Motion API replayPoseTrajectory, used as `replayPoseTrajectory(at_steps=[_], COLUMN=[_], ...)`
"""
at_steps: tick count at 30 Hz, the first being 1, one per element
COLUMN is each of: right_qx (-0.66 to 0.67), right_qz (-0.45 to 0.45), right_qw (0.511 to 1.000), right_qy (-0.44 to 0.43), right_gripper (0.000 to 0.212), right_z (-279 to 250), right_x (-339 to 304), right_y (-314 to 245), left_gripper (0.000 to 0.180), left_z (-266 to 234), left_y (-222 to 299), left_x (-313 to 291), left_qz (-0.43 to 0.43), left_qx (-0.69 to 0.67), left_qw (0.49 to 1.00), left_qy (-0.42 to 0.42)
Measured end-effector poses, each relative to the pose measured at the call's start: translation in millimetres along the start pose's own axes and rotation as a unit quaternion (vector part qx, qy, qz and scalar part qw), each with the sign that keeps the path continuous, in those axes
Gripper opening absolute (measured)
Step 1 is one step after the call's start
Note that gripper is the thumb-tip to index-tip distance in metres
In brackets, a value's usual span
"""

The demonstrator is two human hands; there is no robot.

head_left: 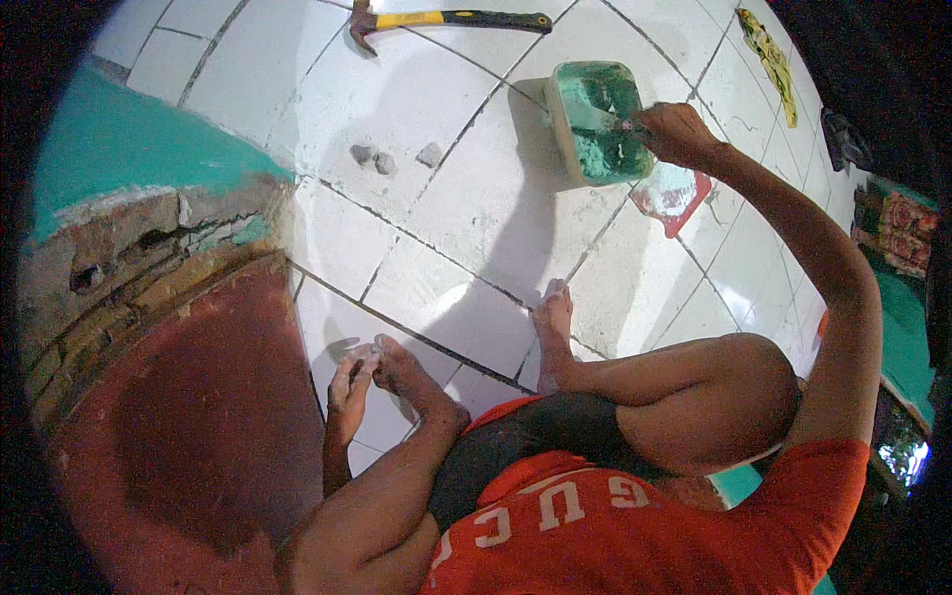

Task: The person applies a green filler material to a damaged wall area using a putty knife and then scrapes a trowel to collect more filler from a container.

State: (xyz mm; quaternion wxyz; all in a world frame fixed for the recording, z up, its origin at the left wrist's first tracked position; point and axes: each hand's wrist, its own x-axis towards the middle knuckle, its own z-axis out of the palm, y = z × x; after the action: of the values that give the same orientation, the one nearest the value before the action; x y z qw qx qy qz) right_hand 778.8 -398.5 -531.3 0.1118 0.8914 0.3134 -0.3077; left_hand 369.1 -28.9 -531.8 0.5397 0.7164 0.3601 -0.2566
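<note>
- Head view, right hand: closed around the handle of a scraper, at the right rim of the tub. Fingers curl down; wrist bent.
- Scraper: flat, pale blade, smeared; points left from the hand, over the tub's interior. Contact between blade and contents: cannot tell.
- Tub: rectangular, rounded corners, cream outer wall, on the floor ahead of the person and right of centre. Inside stained green, with whitish, uneven smears.
- Left hand: low, beside the left foot. Fingers loosely bent, tips dusted whitish. Whether they pinch anything: cannot tell.
- Red piece: flat, angular, red along the edge, coated whitish; just beside the tub, on the near side.
- Floor: smooth, glossy white tiles, dark joints, scattered smudges.
- Rubble: small, rough grey lumps, left of the tub, well apart from it.
- Hammer: claw type, rusty-brown metal head, yellow and black handle; lies at the far edge.
- Wall, left: green paint above, broken edge with crumbly, pitted grey-brown masonry below.
- Red surface: matt, worn, lower left, beneath the broken edge.
- Cloth: yellow-green, patterned, crumpled into a long strip, far right.
</note>
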Motion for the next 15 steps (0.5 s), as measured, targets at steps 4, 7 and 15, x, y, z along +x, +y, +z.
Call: replayPoseTrajectory(at_steps=[4, 7, 15], right_qx=[0.048, 0.101, 0.076], right_qz=[-0.084, -0.063, -0.040], right_qw=[0.974, 0.950, 0.932], right_qy=[0.202, 0.287, 0.352], right_gripper=[0.022, 0.023, 0.022], right_z=[32, 48, 65], right_x=[-8, -5, 24], right_y=[25, 18, 30], left_gripper=[0.032, 0.032, 0.033], left_z=[-15, -31, -49], left_y=[-18, -34, 64], left_x=[-1, -5, -15], left_qz=[0.036, 0.081, 0.099], left_qx=[0.010, -0.009, 0.185], left_qw=[0.999, 0.996, 0.976], left_qy=[-0.015, -0.034, -0.058])
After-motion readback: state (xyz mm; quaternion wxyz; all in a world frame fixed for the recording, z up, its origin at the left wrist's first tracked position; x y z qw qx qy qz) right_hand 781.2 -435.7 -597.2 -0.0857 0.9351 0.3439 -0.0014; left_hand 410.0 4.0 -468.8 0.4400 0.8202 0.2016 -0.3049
